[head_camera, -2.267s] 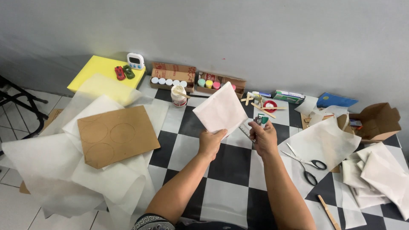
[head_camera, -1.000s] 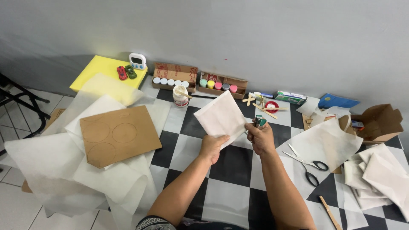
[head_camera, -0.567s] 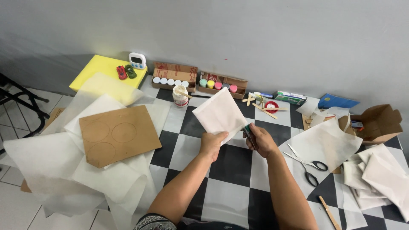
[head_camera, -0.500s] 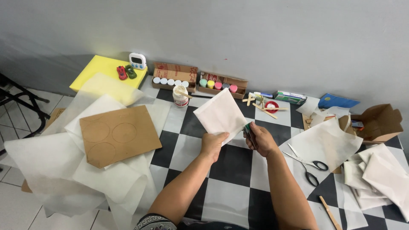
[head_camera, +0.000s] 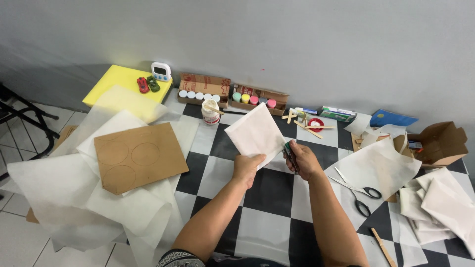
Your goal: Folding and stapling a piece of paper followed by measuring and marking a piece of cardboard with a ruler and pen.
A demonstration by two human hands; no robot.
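A white sheet of paper [head_camera: 256,133] is held up over the black-and-white checkered mat [head_camera: 269,202]. My left hand [head_camera: 247,167] pinches its lower edge. My right hand [head_camera: 303,159] sits at the sheet's right edge, closed around a small dark green tool [head_camera: 288,148] whose kind I cannot make out. Both forearms reach in from the bottom of the view.
A brown cardboard piece [head_camera: 139,155] with three drawn circles lies on translucent paper sheets [head_camera: 74,198] at left. Scissors [head_camera: 357,190], folded white papers [head_camera: 445,207], an open cardboard box [head_camera: 442,143], paint pots [head_camera: 252,99], a glue jar [head_camera: 210,112], a timer [head_camera: 161,71], a yellow board [head_camera: 121,81].
The sheet dropped slightly lower and nearer to me. My right hand with the small tool shifted from the sheet's right side down to its lower right edge.
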